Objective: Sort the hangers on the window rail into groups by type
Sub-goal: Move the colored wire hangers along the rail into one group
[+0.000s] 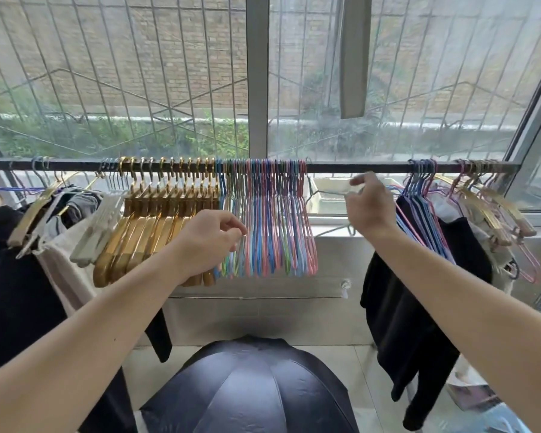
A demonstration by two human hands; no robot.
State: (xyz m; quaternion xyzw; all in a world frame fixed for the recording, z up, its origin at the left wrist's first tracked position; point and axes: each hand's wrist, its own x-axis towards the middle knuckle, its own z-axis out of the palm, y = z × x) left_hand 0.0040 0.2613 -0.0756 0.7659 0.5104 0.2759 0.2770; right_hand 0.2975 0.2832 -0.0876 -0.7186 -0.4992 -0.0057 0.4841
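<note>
Where the dark rail crosses the window, the hangers hang in bunches by kind. At its middle a tight pack of thin wire hangers in pink, blue and green hangs, too many and too close to count. At 9 o'clock of them, touching, hang about a dozen gold hangers; the exact count is unclear. Further toward 9 o'clock sit a few white clip hangers, and beyond them clothes on mixed hangers.

The left hand is at the seam between gold and wire hangers, fingers curled, thumb and forefinger tips closed at a wire hanger's shoulder; whether they truly pinch it I cannot tell. The right hand is raised at 3 o'clock of the wire pack, just below a bare stretch of rail, fingers curled round something pale and blurred that I cannot identify.

At 3 o'clock of that hand, a second small bunch of blue and pink wire hangers carries dark garments, and beyond it gold and pink hangers are mixed with more clothing. Below, at 6 o'clock, one open dark umbrella sits on the floor. A grey strip of cloth hangs at 12 o'clock before the window grille.
</note>
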